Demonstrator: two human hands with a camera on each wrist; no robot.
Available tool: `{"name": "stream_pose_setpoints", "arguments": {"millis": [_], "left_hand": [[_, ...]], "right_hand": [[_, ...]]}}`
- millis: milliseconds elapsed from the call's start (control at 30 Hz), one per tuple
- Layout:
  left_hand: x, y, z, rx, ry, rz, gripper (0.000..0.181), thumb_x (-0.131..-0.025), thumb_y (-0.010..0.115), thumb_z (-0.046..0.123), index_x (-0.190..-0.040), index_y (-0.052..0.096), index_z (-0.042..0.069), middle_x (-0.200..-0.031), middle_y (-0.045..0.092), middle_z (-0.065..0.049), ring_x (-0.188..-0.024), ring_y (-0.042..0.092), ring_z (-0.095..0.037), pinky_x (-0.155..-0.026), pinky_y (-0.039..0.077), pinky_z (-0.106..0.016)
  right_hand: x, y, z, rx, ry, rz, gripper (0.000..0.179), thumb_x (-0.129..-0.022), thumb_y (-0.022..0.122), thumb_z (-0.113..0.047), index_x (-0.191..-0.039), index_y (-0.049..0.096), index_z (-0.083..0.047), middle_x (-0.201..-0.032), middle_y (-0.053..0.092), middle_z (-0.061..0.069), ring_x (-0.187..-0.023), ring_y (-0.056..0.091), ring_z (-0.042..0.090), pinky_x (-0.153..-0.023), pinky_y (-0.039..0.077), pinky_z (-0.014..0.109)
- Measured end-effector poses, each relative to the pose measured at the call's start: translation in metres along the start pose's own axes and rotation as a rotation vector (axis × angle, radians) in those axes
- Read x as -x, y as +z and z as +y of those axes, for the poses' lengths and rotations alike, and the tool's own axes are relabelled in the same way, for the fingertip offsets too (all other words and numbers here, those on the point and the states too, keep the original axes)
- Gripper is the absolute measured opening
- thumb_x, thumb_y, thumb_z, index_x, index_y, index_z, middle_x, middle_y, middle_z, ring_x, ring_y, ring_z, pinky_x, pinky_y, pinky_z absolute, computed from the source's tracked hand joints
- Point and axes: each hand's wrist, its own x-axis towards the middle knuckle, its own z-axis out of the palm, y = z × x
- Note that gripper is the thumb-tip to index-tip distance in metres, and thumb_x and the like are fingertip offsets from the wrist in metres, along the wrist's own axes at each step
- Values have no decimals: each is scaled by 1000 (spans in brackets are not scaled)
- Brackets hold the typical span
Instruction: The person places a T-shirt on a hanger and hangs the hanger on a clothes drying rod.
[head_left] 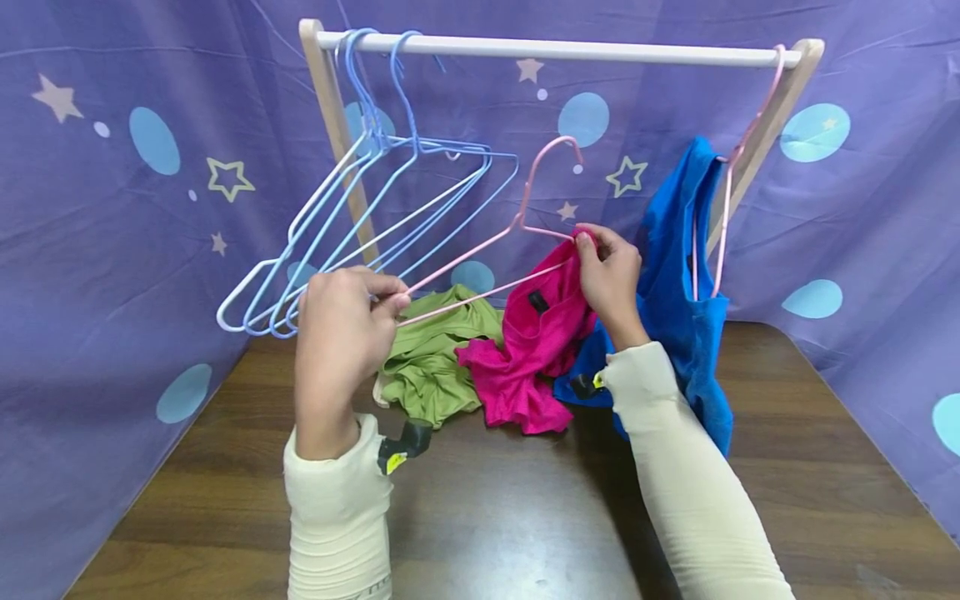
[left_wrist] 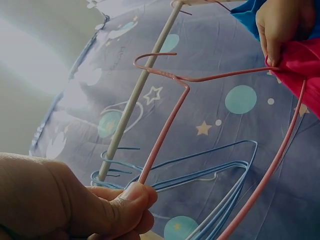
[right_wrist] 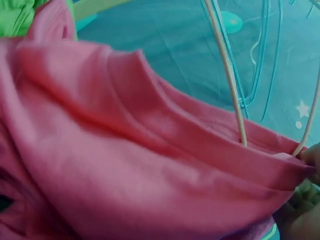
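Note:
A pink hanger (head_left: 522, 218) is held in the air, tilted, its hook upward. My left hand (head_left: 345, 333) pinches its left arm near the corner; the left wrist view shows thumb and fingertips on the wire. Its right end sits inside the neck opening of a magenta shirt (head_left: 525, 333). My right hand (head_left: 613, 279) pinches the shirt's collar around that end. Seen from the right wrist, the shirt's neckband (right_wrist: 200, 135) is stretched, with two hanger wires passing into it. The shirt's lower part droops to the table.
Several blue and white hangers (head_left: 405, 142) hang at the left of the rack's white rail (head_left: 555, 48). A blue garment (head_left: 686, 250) hangs on another pink hanger (head_left: 738, 158) at the right. A green garment (head_left: 435, 375) lies crumpled on the wooden table (head_left: 525, 517).

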Motion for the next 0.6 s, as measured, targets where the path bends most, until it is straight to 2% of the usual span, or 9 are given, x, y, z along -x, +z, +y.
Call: {"name": "stream_pose_setpoints", "arguments": {"millis": [133,200,367,400,467,533,600], "left_hand": [[0,-1,1,-12,-16,-12,7,-87,79,12,-92,83,9,-94,79,-7,-90,71,-36,-84,47,-52],[-1,-2,0,-17,-26,-19,8,-87,79,12,-93,83,9,-96,79,-7,-92,71,-36,-85,46,-53],[-1,-3,-3,-23,-33,-18,9,-88,79,14,-94,84,10,-97,79,-7,-92,71,-36,-83,47,-54],[-1,-3,-5,-25,-34,-19,9,-88,79,15,-94,84,11,-97,79,-7,-92,71,-36,-84,47,-54],[-1,-5,-7,-25,-38,-25,9,-89,79,15,-95,84,11,-97,78,-7,-92,71,-36,-86,46,-55],[0,-6,-9,-26,-38,-33,9,-89,79,16,-96,84,11,-96,78,-7,-91,71,-36,-88,45,-56],[0,-7,-10,-26,-34,-39,9,-90,78,15,-95,84,12,-95,78,-6,-91,71,-35,-88,45,-57]], "right_hand": [[6,3,-2,-37,64,-18,24,-101,61,-8,-120,75,-1,-109,75,18,-80,60,1,-74,46,17],[9,6,-3,-71,89,-39,26,-101,60,-8,-122,74,-1,-108,74,17,-78,60,2,-72,47,17],[17,13,-2,-263,142,-144,39,-99,47,4,-132,66,3,-99,67,16,-72,64,6,-70,55,17],[19,13,0,-277,129,-160,41,-98,45,7,-133,65,3,-98,65,15,-72,65,7,-70,56,18],[22,11,4,-213,50,-159,39,-98,47,8,-131,67,2,-98,64,16,-78,65,8,-72,55,16],[25,9,9,-79,-64,-116,32,-98,57,5,-125,72,0,-102,64,18,-89,63,14,-81,50,17],[27,5,14,57,-175,-48,22,-96,68,-2,-116,77,-2,-110,65,19,-100,61,22,-90,46,27]]}}
